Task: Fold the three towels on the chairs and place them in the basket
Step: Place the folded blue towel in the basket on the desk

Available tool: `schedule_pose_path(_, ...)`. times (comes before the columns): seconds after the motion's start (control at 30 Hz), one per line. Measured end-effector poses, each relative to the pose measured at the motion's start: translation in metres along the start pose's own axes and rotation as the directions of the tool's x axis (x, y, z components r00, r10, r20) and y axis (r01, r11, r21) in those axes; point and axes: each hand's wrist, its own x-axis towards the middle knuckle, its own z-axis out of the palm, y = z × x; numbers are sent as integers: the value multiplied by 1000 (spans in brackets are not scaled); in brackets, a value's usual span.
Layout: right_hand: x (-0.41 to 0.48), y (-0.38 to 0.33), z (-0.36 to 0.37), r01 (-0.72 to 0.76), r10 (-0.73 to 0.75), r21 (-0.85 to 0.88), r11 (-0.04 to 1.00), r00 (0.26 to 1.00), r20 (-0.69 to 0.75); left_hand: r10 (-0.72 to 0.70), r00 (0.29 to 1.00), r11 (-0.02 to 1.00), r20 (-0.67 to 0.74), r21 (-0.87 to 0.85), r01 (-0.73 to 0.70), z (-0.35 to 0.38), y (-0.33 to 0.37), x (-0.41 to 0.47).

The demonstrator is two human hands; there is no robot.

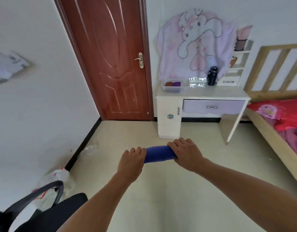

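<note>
A blue towel (158, 154), folded into a thick compact roll, is held out in front of me over the floor. My left hand (132, 159) grips its left end and my right hand (186, 153) grips its right end, fingers curled over the top. On the white desk against the far wall stands a small white mesh basket (173, 89). Inside it lie a brown folded towel (168, 84) and a purple folded towel (176, 84), side by side.
A black office chair (49, 210) stands at the bottom left, with plastic bags (55, 178) on the floor behind it. The white desk (203, 94) also carries a black bottle (212, 76). A wooden bed (278, 124) fills the right side. A brown door (114, 61) is shut.
</note>
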Motion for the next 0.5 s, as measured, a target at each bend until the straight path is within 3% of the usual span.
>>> schedule_pose_path(0.27, 69, 156, 78, -190, 195, -60, 980, 976, 100, 174, 985, 985, -14, -20, -174, 52, 32, 211)
schedule_pose_path(0.5, 177, 297, 123, -232, 233, -18, 972, 970, 71, 146, 989, 986, -29, -82, -148, 72, 36, 392)
